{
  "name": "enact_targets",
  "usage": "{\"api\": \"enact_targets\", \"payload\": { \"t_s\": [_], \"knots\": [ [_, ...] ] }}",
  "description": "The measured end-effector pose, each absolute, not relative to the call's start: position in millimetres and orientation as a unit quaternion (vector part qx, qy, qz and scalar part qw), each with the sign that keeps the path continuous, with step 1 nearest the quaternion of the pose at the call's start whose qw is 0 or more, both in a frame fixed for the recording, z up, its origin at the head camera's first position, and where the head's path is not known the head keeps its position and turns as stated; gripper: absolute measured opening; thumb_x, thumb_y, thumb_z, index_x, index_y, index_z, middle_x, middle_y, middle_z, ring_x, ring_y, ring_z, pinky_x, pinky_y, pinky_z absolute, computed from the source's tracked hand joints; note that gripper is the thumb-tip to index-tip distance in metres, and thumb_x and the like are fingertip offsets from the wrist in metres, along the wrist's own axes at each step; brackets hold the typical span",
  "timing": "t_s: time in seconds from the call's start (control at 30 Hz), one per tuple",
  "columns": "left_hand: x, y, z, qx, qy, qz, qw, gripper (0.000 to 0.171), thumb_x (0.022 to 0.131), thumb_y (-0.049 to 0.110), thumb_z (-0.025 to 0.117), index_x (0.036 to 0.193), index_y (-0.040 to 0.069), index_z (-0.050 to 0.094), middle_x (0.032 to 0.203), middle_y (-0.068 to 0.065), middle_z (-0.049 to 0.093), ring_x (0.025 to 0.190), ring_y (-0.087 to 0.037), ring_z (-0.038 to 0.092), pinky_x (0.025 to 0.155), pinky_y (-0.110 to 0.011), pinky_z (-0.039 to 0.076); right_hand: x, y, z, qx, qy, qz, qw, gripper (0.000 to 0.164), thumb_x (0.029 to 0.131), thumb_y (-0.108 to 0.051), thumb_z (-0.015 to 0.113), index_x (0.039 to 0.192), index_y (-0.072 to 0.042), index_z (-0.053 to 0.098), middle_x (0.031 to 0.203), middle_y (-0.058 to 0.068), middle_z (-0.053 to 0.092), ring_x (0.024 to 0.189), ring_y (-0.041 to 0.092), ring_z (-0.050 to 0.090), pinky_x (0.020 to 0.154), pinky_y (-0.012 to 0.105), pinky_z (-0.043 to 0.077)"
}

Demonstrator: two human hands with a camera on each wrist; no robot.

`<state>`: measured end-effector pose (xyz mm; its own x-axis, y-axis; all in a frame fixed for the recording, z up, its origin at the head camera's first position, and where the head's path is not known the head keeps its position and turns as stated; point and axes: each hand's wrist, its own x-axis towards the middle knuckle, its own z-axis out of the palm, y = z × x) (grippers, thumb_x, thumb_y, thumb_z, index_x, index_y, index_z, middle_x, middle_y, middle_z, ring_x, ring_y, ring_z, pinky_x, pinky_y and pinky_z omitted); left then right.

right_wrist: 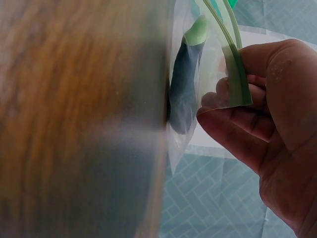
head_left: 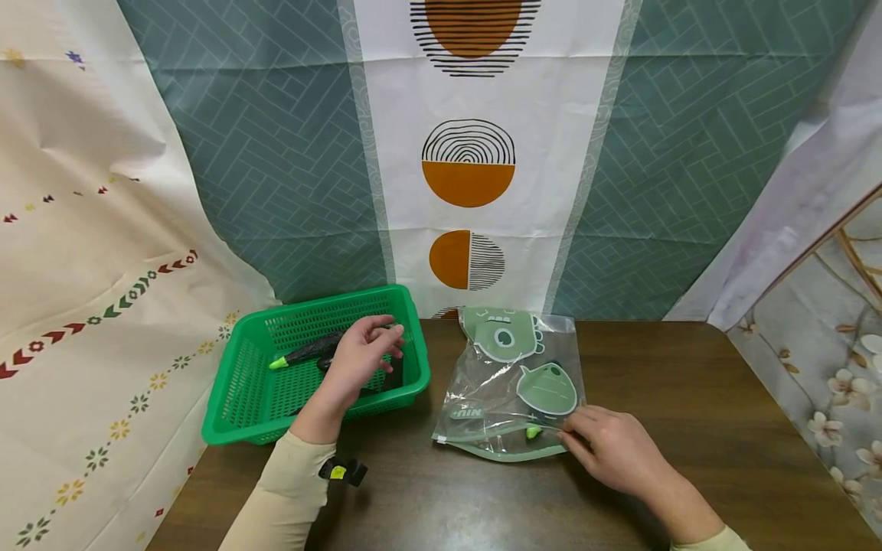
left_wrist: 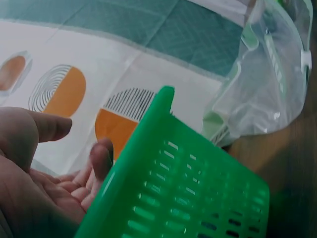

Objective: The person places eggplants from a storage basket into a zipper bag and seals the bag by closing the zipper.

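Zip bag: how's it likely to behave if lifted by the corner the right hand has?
The zip bag is probably floppy: its clear film shows wrinkles. It would likely sag to one side, since the right hand pinches only one end of its green edge. The dark vegetable inside may slide, as nothing visible fastens it.

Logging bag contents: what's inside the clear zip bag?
One dark eggplant with a green end shows inside the zip bag. In the head view, a printed green shape covers much of its body; anything else behind the prints can't be seen.
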<state>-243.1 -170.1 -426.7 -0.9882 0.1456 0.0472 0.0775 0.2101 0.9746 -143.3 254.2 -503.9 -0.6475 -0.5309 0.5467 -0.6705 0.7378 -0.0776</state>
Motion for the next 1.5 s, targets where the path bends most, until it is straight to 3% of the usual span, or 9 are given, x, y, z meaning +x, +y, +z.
{"api": "enact_targets", "payload": {
  "t_s": [0.2, 0.4, 0.57, 0.73, 0.93, 1.03, 1.2, 1.27, 1.5],
  "knots": [
    [-244.4, -172.1, -429.1, 0.055, 0.826, 0.561, 0.02, 0.068, 0.113, 0.035, 0.068, 0.164, -0.002, 0.043, 0.121, -0.019, 0.071, 0.106, -0.035, 0.072, 0.086, -0.051, 0.063, -143.0, 253.4, -503.8, 0.331, -0.899, 0.135, 0.252, 0.024, 0.084, -0.016, 0.095, 0.088, -0.025, 0.073, 0.084, -0.017, 0.067, 0.075, 0.001, 0.062, 0.061, 0.028, 0.055],
    [-245.5, -172.7, -429.3, 0.052, 0.886, 0.458, 0.046, 0.078, 0.112, 0.043, 0.068, 0.167, -0.003, 0.038, 0.123, -0.017, 0.069, 0.105, -0.032, 0.067, 0.086, -0.044, 0.056, -143.7, 253.2, -504.9, 0.336, -0.896, 0.137, 0.255, 0.025, 0.084, -0.015, 0.095, 0.088, -0.024, 0.073, 0.084, -0.017, 0.067, 0.075, 0.001, 0.062, 0.06, 0.028, 0.054],
    [-247.6, -172.2, -430.9, 0.052, 0.911, 0.405, 0.059, 0.077, 0.112, 0.043, 0.067, 0.168, -0.002, 0.039, 0.134, -0.02, 0.068, 0.113, -0.032, 0.065, 0.091, -0.048, 0.055, -143.5, 254.5, -505.9, 0.336, -0.896, 0.136, 0.257, 0.024, 0.084, -0.016, 0.095, 0.088, -0.024, 0.073, 0.084, -0.017, 0.067, 0.075, 0.002, 0.062, 0.061, 0.028, 0.055],
    [-251.0, -171.2, -433.2, 0.052, 0.928, 0.362, 0.073, 0.075, 0.112, 0.04, 0.067, 0.166, -0.006, 0.041, 0.135, -0.021, 0.067, 0.108, -0.032, 0.065, 0.091, -0.049, 0.055, -144.0, 254.7, -506.3, 0.337, -0.895, 0.138, 0.258, 0.025, 0.083, -0.015, 0.095, 0.088, -0.024, 0.073, 0.084, -0.017, 0.068, 0.075, 0.002, 0.063, 0.061, 0.029, 0.055],
    [-255.7, -168.1, -435.9, 0.058, 0.958, 0.269, 0.079, 0.076, 0.11, 0.041, 0.068, 0.162, -0.01, 0.045, 0.154, -0.031, 0.058, 0.127, -0.041, 0.064, 0.104, -0.058, 0.054, -144.4, 255.6, -505.2, 0.342, -0.892, 0.142, 0.261, 0.025, 0.084, -0.015, 0.095, 0.088, -0.025, 0.073, 0.084, -0.017, 0.068, 0.075, 0.003, 0.063, 0.06, 0.029, 0.055],
    [-257.3, -166.1, -438.3, 0.058, 0.966, 0.236, 0.082, 0.07, 0.109, 0.041, 0.071, 0.153, -0.01, 0.053, 0.137, -0.027, 0.067, 0.112, -0.037, 0.068, 0.094, -0.054, 0.057, -144.4, 255.3, -505.0, 0.343, -0.891, 0.143, 0.26, 0.025, 0.083, -0.014, 0.095, 0.088, -0.025, 0.073, 0.084, -0.017, 0.067, 0.075, 0.003, 0.063, 0.06, 0.029, 0.054],
    [-260.5, -164.4, -442.6, 0.063, 0.972, 0.213, 0.084, 0.039, 0.107, 0.038, 0.074, 0.106, 0.0, 0.066, 0.089, -0.011, 0.063, 0.079, -0.026, 0.061, 0.072, -0.041, 0.051, -144.8, 255.4, -505.1, 0.34, -0.893, 0.139, 0.259, 0.024, 0.084, -0.015, 0.095, 0.088, -0.025, 0.073, 0.084, -0.017, 0.067, 0.075, 0.003, 0.063, 0.061, 0.029, 0.055],
    [-261.6, -163.6, -443.9, 0.061, 0.973, 0.204, 0.084, 0.036, 0.106, 0.038, 0.075, 0.094, 0.006, 0.063, 0.084, -0.008, 0.06, 0.076, -0.025, 0.06, 0.069, -0.039, 0.049, -144.9, 255.5, -505.2, 0.341, -0.893, 0.139, 0.261, 0.024, 0.084, -0.015, 0.095, 0.088, -0.025, 0.073, 0.085, -0.017, 0.067, 0.075, 0.003, 0.063, 0.061, 0.029, 0.055],
    [-264.2, -160.3, -447.7, 0.059, 0.978, 0.175, 0.094, 0.042, 0.104, 0.038, 0.078, 0.077, 0.012, 0.059, 0.073, -0.003, 0.053, 0.07, -0.024, 0.058, 0.064, -0.036, 0.046, -144.4, 255.4, -505.2, 0.346, -0.89, 0.144, 0.261, 0.026, 0.083, -0.014, 0.095, 0.089, -0.027, 0.073, 0.085, -0.017, 0.068, 0.075, 0.004, 0.063, 0.06, 0.03, 0.054]
  ]
}}
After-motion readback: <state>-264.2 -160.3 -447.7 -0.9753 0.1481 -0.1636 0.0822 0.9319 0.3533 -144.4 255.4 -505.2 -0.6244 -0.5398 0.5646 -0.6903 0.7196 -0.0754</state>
